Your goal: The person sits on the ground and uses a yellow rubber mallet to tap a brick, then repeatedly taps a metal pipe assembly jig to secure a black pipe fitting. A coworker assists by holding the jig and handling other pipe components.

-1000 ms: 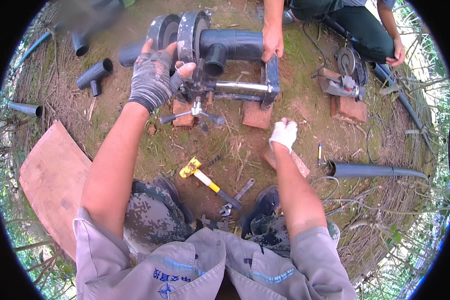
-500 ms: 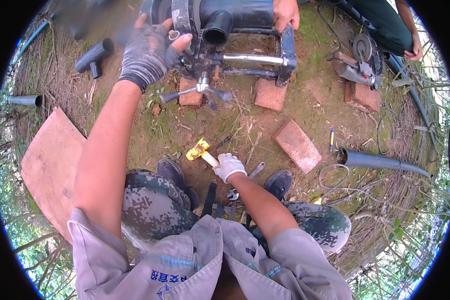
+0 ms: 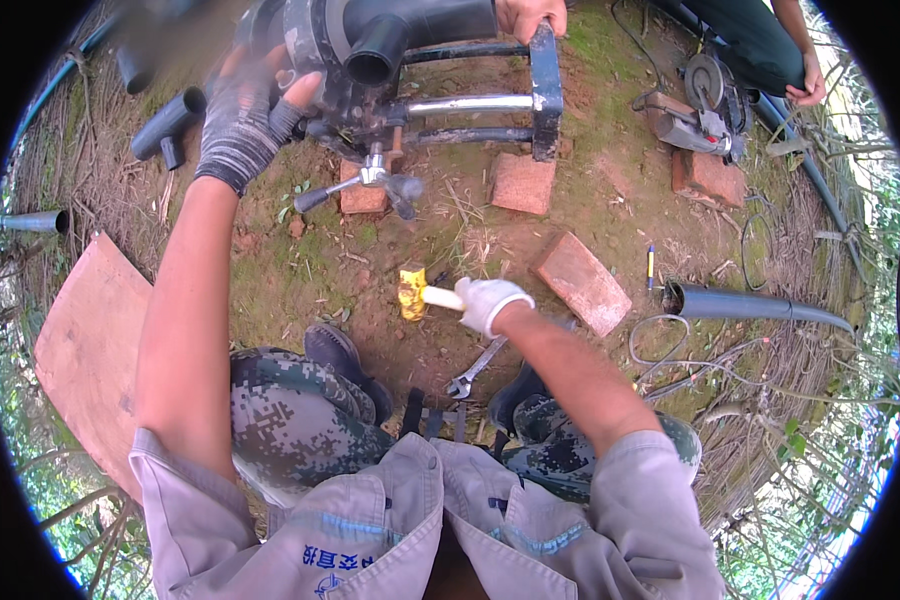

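Note:
My left hand (image 3: 245, 130), in a dark grey striped glove, lies against the black clamp ring (image 3: 308, 45) of a pipe-clamping machine. Its fingers stretch upward, blurred, with the thumb spread apart. A black pipe tee (image 3: 420, 25) sits in the clamp, its short branch facing me. Below it sticks out a spoked hand wheel (image 3: 373, 172). Gloved in white, my right hand (image 3: 492, 303) is closed around the pale handle of a hammer (image 3: 412, 293) with a worn yellow head, held above the ground. An adjustable wrench (image 3: 473, 370) lies between my feet.
Bricks (image 3: 582, 283) lie on the ground and under the machine. Another person's hand (image 3: 532, 16) rests at the tee's right end. An angle grinder (image 3: 700, 120) sits on bricks at the right. A board (image 3: 90, 350), a loose tee (image 3: 170, 125), pipes and a pen (image 3: 651, 268) lie around.
My right hand has moved right and slightly up with the hammer, whose head now points straight left. More of the wrench shows. The view has shifted; my left hand stays at the clamp.

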Available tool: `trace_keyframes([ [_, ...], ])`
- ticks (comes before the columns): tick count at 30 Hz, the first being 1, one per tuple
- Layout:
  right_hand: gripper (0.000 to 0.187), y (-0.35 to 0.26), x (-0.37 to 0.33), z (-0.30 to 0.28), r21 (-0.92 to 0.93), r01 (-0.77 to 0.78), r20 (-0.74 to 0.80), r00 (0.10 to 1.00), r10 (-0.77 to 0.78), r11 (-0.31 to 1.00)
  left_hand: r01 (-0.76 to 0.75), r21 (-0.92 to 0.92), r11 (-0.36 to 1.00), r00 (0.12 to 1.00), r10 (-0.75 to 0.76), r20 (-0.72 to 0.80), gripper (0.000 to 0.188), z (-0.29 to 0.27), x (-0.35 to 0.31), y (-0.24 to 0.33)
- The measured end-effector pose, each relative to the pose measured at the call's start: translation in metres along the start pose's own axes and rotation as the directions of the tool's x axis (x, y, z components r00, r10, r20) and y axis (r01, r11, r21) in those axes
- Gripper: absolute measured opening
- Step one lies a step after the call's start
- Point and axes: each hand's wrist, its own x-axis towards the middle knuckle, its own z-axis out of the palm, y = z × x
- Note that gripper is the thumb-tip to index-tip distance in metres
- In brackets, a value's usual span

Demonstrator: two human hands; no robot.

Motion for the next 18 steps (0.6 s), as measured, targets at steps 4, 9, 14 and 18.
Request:
trace_keyframes([
  [4,0.033,0.082,-0.058,-0.056,-0.066,-0.118,-0.007,0.993,0.118,0.991,-0.15,0.033,0.988,0.938,0.153,-0.311,0.065,-0.012,0.002,0.041],
  [9,0.033,0.19,-0.134,-0.044,0.237,-0.381,-0.134,0.898,0.418,0.894,-0.362,-0.502,0.786,0.775,0.553,0.307,0.036,-0.011,-0.035,0.182],
  [14,0.018,0.273,-0.12,0.056,0.827,-0.293,-0.131,0.729,0.672,0.479,-0.344,-0.248,0.905,0.581,0.413,0.702,0.07,0.134,-0.063,0.241],
  [18,0.021,0.244,-0.093,0.067,0.969,-0.237,0.106,0.636,0.764,0.063,-0.25,-0.08,0.965,0.665,0.231,0.71,0.094,0.209,-0.045,0.261],
])
